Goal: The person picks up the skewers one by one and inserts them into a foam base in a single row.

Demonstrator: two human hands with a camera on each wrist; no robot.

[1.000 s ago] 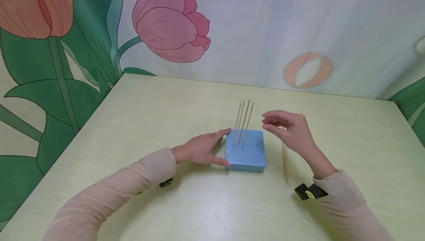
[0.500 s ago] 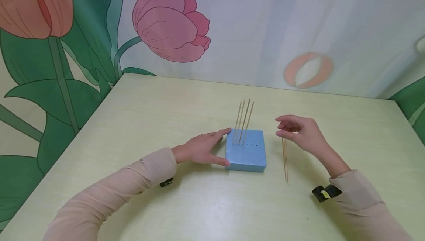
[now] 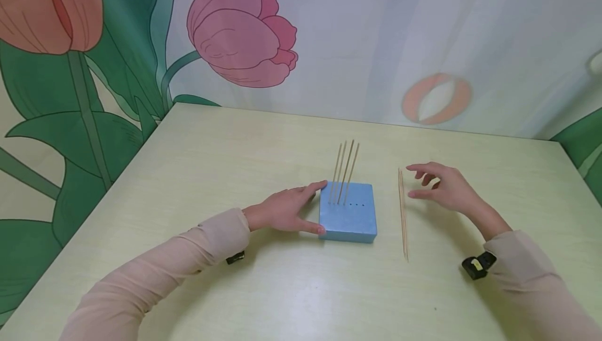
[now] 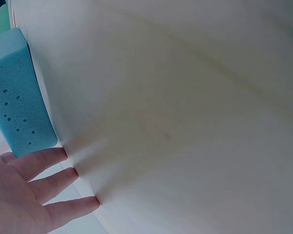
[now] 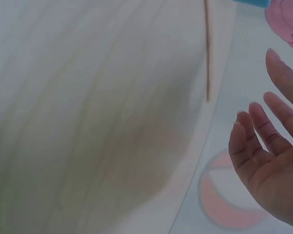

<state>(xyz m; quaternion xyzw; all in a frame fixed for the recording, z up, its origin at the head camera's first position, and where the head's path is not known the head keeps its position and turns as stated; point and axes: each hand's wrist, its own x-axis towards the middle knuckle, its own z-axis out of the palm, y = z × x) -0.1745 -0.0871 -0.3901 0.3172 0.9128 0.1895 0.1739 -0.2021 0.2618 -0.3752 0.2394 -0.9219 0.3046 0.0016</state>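
Note:
A blue foam block [image 3: 348, 221] sits on the table with several thin wooden sticks [image 3: 342, 174] standing in it, leaning slightly right. Small dark holes [image 3: 356, 205] continue their row to the right. At the block's left side, my left hand [image 3: 287, 210] touches it, thumb at the front corner and index finger at the back one. The left wrist view shows that hand's other fingers [image 4: 53, 187] spread, tips at the tabletop. My right hand [image 3: 439, 187] hovers just right of some loose sticks [image 3: 403, 215] lying on the table. Its fingers are loosely bent, apart from the thumb, and hold nothing.
The pale table [image 3: 263, 294] extends around the block on every side. Behind its far edge hangs a backdrop [image 3: 357, 43] printed with flowers and leaves. Both wrists carry small black devices, such as the right one [image 3: 478, 265].
My right hand has moved right, away from the block and past the loose sticks, its thumb and fingers spreading apart. My left hand and the block stay in place.

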